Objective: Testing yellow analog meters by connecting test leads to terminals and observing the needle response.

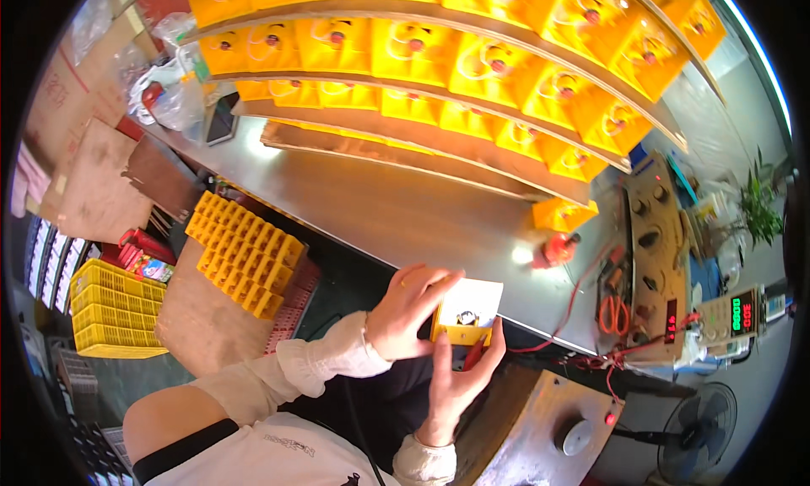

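Note:
Both my hands are on a small yellow housing (463, 335) with a bright white panel (472, 297), just off the bench's front edge. My left hand (408, 310) is closed on its left side, fingers reaching along the panel's edge. From below and the right, my right hand (462, 369) pinches the housing, thumb at its lower front. A small dark and shiny part (467, 318) shows in an opening at the lower middle. Something red (475, 353) shows between the fingers of my right hand; its kind is hidden.
Shelves (439, 89) of yellow housings with red parts and white wires hang over the metal bench (363, 199). At left, yellow pieces (246, 248) stand in rows on a board, beside a yellow crate (118, 309). Orange-handled scissors (613, 315), a red bottle (557, 250) and test instruments (660, 250) stand right.

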A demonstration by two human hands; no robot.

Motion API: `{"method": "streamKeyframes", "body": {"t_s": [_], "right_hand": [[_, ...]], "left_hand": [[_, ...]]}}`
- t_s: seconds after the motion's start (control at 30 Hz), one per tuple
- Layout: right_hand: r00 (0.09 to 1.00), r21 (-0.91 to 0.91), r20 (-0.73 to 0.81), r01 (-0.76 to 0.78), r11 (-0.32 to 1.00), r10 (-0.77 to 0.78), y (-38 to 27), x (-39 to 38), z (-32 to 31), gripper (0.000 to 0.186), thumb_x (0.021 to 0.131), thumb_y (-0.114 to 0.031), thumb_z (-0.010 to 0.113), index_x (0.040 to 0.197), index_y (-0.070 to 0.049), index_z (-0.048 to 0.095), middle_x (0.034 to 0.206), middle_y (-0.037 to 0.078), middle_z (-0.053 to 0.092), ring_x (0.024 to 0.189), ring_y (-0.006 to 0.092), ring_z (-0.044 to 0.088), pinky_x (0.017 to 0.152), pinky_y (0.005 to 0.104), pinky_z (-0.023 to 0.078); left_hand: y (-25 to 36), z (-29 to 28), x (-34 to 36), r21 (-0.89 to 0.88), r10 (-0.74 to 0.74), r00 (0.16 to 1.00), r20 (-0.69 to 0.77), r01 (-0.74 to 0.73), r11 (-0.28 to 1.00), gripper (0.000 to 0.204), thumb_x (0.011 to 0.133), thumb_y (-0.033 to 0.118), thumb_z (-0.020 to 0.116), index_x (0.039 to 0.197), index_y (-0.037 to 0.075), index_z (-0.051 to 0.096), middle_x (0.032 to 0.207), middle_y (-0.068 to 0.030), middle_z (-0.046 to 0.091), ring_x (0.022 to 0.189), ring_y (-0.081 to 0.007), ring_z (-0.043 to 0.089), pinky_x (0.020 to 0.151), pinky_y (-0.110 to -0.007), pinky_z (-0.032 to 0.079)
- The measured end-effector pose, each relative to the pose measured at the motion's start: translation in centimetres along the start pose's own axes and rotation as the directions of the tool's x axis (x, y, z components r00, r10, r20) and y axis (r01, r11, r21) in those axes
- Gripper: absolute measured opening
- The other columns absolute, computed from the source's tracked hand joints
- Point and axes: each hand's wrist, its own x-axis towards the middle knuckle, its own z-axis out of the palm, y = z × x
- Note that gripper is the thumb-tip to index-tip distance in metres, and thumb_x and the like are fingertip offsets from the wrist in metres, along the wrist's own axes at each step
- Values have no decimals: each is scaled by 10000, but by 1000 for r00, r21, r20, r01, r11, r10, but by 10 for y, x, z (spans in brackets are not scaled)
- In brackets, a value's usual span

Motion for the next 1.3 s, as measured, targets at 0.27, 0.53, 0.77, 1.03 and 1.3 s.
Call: {"method": "streamKeyframes", "body": {"t_s": [0.27,0.53,0.77,1.03,1.3], "right_hand": [[986,78,43,-161,984,158,6,14,-7,292,810,32,755,1067,13,616,997,81,639,820,127,633,707,246,554],[950,30,13,-311,950,311,-14,7,-6,179,877,-25,715,1029,41,647,852,66,687,737,78,635,668,215,537],[969,1,10,-245,969,245,-11,5,-6,187,872,-30,720,1030,42,652,859,70,693,733,75,631,655,201,514],[987,-134,-19,-161,978,160,-13,13,-10,180,839,-33,754,991,16,672,813,39,691,687,50,603,590,194,478],[975,62,-45,-214,975,217,-14,-6,-25,176,895,-40,678,1045,27,615,972,103,653,765,97,588,608,184,464]], "left_hand": [[-43,-29,22,6,-13,997,75,13,1000,1052,531,220,918,1426,39,393,1355,-169,520,1232,-366,516,1057,-449,395],[-47,-29,16,-51,-24,994,108,30,998,1087,507,210,920,1439,50,385,1359,-154,531,1245,-358,515,1061,-459,386],[-48,-27,14,-71,-47,988,146,58,996,1087,514,219,922,1442,52,381,1362,-150,528,1242,-355,513,1065,-451,379],[-39,-24,22,-55,-11,995,95,17,998,1069,517,214,919,1433,55,390,1351,-160,533,1224,-358,522,1048,-457,394],[-45,-10,7,-81,-108,989,-106,100,992,972,512,188,892,1345,20,420,1227,-170,559,1160,-368,539,993,-460,420]]}}
